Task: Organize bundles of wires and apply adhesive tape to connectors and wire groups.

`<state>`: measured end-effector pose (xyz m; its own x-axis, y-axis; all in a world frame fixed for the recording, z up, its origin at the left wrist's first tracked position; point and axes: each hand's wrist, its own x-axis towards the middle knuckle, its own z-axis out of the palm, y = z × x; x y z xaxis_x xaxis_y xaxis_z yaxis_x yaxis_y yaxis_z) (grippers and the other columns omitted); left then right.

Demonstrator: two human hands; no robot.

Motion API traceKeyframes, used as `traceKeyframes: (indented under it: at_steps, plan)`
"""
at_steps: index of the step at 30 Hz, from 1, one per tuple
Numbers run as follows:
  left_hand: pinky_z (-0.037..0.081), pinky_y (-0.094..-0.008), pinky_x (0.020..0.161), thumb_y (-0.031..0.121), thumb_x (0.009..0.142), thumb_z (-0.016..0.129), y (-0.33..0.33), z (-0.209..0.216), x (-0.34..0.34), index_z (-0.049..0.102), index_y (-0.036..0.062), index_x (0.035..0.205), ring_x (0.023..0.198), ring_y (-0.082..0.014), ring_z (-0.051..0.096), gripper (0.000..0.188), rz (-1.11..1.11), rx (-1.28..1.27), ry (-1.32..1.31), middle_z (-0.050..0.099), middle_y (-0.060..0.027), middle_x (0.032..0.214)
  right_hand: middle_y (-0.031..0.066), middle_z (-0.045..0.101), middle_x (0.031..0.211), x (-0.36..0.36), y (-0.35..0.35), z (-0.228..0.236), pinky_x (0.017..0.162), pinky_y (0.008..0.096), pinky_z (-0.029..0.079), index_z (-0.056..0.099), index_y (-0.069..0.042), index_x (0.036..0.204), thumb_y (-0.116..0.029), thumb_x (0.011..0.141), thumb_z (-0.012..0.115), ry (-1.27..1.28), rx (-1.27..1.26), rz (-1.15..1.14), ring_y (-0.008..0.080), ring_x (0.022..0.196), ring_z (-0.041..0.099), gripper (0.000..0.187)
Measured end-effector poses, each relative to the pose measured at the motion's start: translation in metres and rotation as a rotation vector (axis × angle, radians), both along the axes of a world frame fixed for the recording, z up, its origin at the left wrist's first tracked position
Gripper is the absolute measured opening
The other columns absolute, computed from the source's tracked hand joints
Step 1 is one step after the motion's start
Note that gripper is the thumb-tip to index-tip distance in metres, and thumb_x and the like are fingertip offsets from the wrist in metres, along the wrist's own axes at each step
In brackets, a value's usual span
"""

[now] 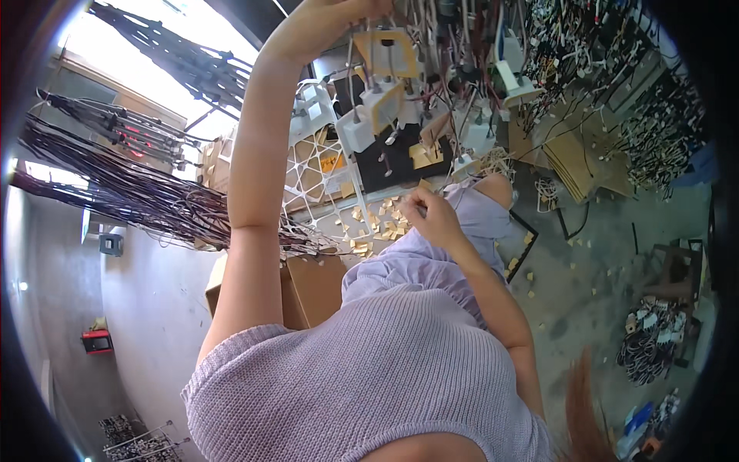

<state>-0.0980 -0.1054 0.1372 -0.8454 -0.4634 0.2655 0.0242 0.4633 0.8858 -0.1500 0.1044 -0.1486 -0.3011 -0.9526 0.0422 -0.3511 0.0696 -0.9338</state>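
My left hand [350, 11] is raised at the top edge, beside a hanging bunch of wires [450, 31]. Its fingers run out of the picture, so their grip is hidden. White plastic connectors hang from the wires; one white connector [356, 132] is below my left hand, and a yellow-edged piece [385, 54] is just right of it. Over my lap my right hand [435, 219] is closed, fingers curled and thumb side up. What it holds, if anything, I cannot make out. Small yellow tabs [392, 225] lie scattered just left of it.
A white lattice rack [308, 173] and black board [400, 165] are ahead. Thick cable bundles [146, 196] stretch in from the left. A cardboard box [315, 285] stands by my left side. More wire harnesses [577, 54] hang at right, above flattened cardboard [566, 165].
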Motion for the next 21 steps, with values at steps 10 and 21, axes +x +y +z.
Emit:
traceKeyframes:
  at_steps: [10, 21]
  plan:
    - [0.039, -0.0391, 0.102, 0.038, 0.1, 0.041, -0.035, -0.073, 0.078, 0.037, 0.0059, 0.14, 0.131, -0.0248, 0.041, 0.052, 0.192, 0.348, 0.201, 0.047, -0.013, 0.137, 0.0189, 0.056, 0.092, 0.052, -0.023, -0.009, 0.082, 0.0376, 0.047, 0.04, 0.0, 0.107, -0.018, 0.073, 0.07, -0.047, 0.11, 0.361, 0.0305, 0.09, 0.059, 0.049]
    - [0.052, -0.0307, 0.081, 0.009, 0.09, 0.048, -0.001, -0.053, 0.204, 0.059, -0.0036, 0.098, 0.094, -0.0237, 0.062, 0.019, 0.951, -1.104, 0.688, 0.063, -0.0172, 0.106, 0.0044, 0.061, 0.099, 0.081, -0.09, 0.058, 0.08, 0.023, 0.049, 0.052, -0.004, 0.121, -0.014, 0.083, 0.072, -0.383, 0.067, 0.472, 0.0083, 0.092, 0.058, 0.044]
